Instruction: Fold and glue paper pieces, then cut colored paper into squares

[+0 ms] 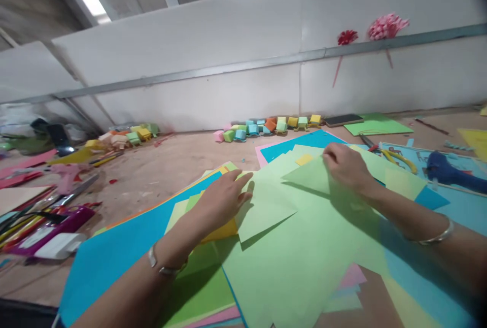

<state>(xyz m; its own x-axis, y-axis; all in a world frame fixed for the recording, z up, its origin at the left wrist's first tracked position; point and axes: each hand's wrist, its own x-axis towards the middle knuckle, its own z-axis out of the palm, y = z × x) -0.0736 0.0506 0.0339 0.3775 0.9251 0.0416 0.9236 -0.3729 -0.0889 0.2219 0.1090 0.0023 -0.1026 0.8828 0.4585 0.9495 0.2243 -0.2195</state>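
My right hand (pixel 347 169) pinches the edge of a pale green paper piece (pixel 309 176), which is lifted at a slant over a large pale green sheet (pixel 292 272). Fingers stretched and thumb apart, my left hand (pixel 224 197) is at the left edge of another pale green piece (pixel 268 211). That piece has a lower edge raised off the sheet, casting a shadow. Whether my left fingertips touch it, I cannot tell. A small yellow paper (pixel 304 159) lies just behind the held piece.
Blue sheets (pixel 114 247) spread to the left. Small folded paper pieces (pixel 253 127) line the wall. On the right are yellow-handled pliers (pixel 399 159) and a blue glue gun (pixel 452 170); on the left, a pink glue gun (pixel 66 175) and a purple case (pixel 57 229).
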